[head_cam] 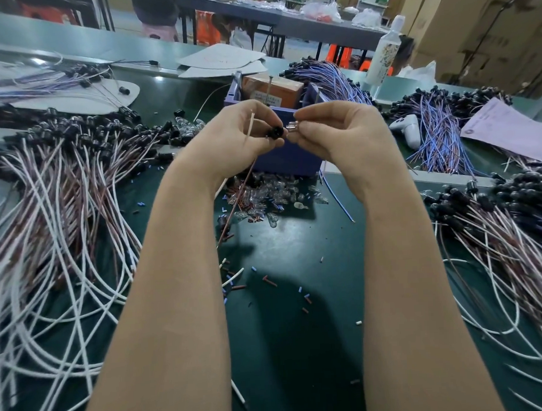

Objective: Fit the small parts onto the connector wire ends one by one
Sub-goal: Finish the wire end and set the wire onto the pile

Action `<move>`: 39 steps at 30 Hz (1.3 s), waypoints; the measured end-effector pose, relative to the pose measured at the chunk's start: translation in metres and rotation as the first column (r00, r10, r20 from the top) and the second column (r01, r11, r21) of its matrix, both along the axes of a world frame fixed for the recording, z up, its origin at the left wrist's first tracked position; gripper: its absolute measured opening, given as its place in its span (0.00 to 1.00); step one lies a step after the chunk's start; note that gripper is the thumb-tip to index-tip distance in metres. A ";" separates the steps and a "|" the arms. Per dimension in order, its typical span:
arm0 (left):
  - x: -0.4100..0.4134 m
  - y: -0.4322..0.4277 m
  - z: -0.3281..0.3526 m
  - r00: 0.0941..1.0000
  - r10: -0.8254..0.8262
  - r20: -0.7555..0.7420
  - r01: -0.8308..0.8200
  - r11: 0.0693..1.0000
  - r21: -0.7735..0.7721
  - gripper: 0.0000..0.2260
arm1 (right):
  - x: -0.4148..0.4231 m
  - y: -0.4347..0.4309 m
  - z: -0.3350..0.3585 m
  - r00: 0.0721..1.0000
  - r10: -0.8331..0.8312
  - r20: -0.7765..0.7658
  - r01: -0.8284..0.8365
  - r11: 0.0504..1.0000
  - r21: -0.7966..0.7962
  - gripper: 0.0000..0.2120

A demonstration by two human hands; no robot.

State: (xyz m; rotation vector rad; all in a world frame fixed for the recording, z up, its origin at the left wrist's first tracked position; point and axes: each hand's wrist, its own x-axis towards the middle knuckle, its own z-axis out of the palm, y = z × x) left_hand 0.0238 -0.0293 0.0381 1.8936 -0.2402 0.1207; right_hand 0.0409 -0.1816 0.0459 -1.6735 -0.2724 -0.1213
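Above the tabletop [297,266], in the middle of the view, the two hands are held up close together, almost fingertip to fingertip. The left hand [245,135] grips one black connector [275,132] between thumb and fingers, and the right hand [338,131] pinches one small clear part [291,126] at its fingertips. The part lies just to the right of the connector; I cannot tell if they already touch. Their long axes seem to run nearly on one line, left to right, and the open mouth of the connector looks turned toward the part. So I judge that the coming move is a short push of the part leftward into the connector, with the right hand nearer to the part and the left one only holding firm. Two wires come from the connector: one white wire [250,125] that stands up past the left fingers, and one brown wire [238,203] that hangs down toward the tabletop. Below the hands, in front of one blue bin [292,161], lies a heap of loose parts [263,196], too many to count. Two big piles of wired connectors lie at the sides, one at the left [60,183] and one at the right [496,214], also beyond counting.
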 end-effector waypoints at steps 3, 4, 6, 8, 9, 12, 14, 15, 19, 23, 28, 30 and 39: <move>0.000 0.000 0.000 1.000 0.016 0.001 -0.016 1.000 0.022 0.08 | -0.001 0.001 0.001 0.988 -0.037 0.151 0.067 0.978 -0.199 0.07; 0.001 0.001 0.000 1.000 0.020 0.000 -0.020 1.000 0.024 0.08 | -0.001 0.001 0.002 0.981 -0.038 0.189 0.084 0.966 -0.243 0.07; 0.001 0.001 0.000 1.000 0.022 -0.002 -0.021 1.000 0.023 0.08 | -0.002 0.001 0.002 0.973 -0.043 0.227 0.110 0.950 -0.291 0.08; 0.002 0.001 -0.001 1.000 0.024 -0.001 -0.024 0.999 0.026 0.09 | -0.002 0.002 0.003 0.971 -0.063 0.231 0.130 0.948 -0.290 0.08; 0.002 0.001 -0.001 1.000 0.025 -0.001 -0.025 0.999 0.030 0.09 | -0.003 0.001 0.003 0.969 -0.078 0.233 0.144 0.949 -0.282 0.08; 0.003 0.001 -0.001 1.000 0.024 -0.004 -0.024 0.999 0.028 0.08 | -0.004 -0.001 0.005 0.963 -0.110 0.247 0.173 0.953 -0.251 0.08; 0.004 0.001 -0.001 1.000 0.019 0.002 -0.019 0.999 0.028 0.08 | -0.005 0.001 0.006 0.963 -0.106 0.248 0.171 0.951 -0.259 0.08; 0.005 0.001 -0.002 1.000 0.018 0.009 -0.018 0.999 0.034 0.08 | -0.005 0.002 0.005 0.964 -0.099 0.246 0.167 0.948 -0.273 0.08; 0.006 0.000 -0.001 0.999 0.028 0.026 -0.030 0.998 0.061 0.08 | -0.002 0.005 0.002 0.959 -0.115 0.258 0.200 0.921 -0.334 0.08; 0.006 -0.001 -0.002 0.998 0.028 0.061 -0.034 0.993 0.116 0.08 | -0.001 0.007 0.000 0.943 -0.125 0.308 0.241 0.894 -0.376 0.08; 0.007 0.001 -0.003 0.990 0.065 0.123 -0.084 0.985 0.150 0.06 | 0.001 0.004 -0.004 0.957 -0.151 0.246 0.207 0.953 -0.221 0.08; 0.007 0.000 -0.003 0.990 0.063 0.129 -0.085 0.981 0.172 0.07 | 0.003 0.001 -0.005 0.970 -0.141 0.199 0.169 0.977 -0.131 0.08; 0.007 -0.004 0.000 0.972 0.043 0.232 -0.089 0.977 0.194 0.05 | 0.006 0.003 -0.009 0.998 -0.033 -0.052 0.046 0.963 0.266 0.06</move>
